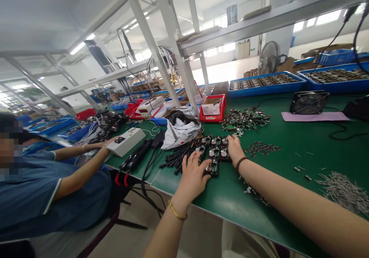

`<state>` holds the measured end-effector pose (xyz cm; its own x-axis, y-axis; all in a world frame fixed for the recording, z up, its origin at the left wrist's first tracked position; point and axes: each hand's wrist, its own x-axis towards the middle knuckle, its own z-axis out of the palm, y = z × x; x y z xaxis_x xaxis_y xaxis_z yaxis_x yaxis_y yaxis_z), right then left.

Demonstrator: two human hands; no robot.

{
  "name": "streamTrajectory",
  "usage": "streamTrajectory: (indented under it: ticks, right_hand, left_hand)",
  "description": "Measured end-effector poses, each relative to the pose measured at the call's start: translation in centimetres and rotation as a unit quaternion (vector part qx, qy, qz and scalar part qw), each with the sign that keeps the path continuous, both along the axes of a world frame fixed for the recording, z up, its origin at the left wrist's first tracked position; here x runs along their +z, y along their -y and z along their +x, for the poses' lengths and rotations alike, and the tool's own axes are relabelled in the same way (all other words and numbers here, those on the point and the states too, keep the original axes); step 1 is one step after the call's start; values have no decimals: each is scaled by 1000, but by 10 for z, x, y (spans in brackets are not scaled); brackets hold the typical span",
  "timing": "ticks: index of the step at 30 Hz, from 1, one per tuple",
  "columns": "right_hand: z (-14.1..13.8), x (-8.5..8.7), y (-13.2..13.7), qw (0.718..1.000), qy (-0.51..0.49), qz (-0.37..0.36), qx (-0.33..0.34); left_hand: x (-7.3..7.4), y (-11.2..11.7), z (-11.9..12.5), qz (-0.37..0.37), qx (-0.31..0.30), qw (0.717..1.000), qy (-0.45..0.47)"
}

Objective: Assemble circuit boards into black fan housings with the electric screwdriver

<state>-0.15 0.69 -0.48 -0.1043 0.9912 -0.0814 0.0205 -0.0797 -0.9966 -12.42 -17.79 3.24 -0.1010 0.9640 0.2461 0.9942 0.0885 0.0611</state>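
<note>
My left hand [193,172] lies with spread fingers on a cluster of small black circuit boards [215,154] carrying round silver components. My right hand [235,148] rests curled on the far right edge of that cluster, and its fingertips touch a board. Black wire bundles [178,157] run from the boards towards the left over the green work mat [259,208]. Under my left palm the boards and wires are hidden.
A co-worker in a blue shirt [49,196] sits at left, one hand on a white box [125,142]. Nearby lie loose green boards [245,121], a white bag [180,133], a red box [211,108], metal pins [344,192], and blue trays [266,84]. A metal shelf frame stands overhead.
</note>
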Motion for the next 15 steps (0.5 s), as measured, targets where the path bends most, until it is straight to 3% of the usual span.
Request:
streamTrajectory:
  ticks: [7,15]
  right_hand:
    - [-16,-15,-4,999,18,-10,-28]
    - [-23,-14,-3,1000,21,-11,-19]
  left_hand:
    - [-12,-9,-23,-7,-22,998,57]
    - [-16,-18,-32,0,-28,999,31]
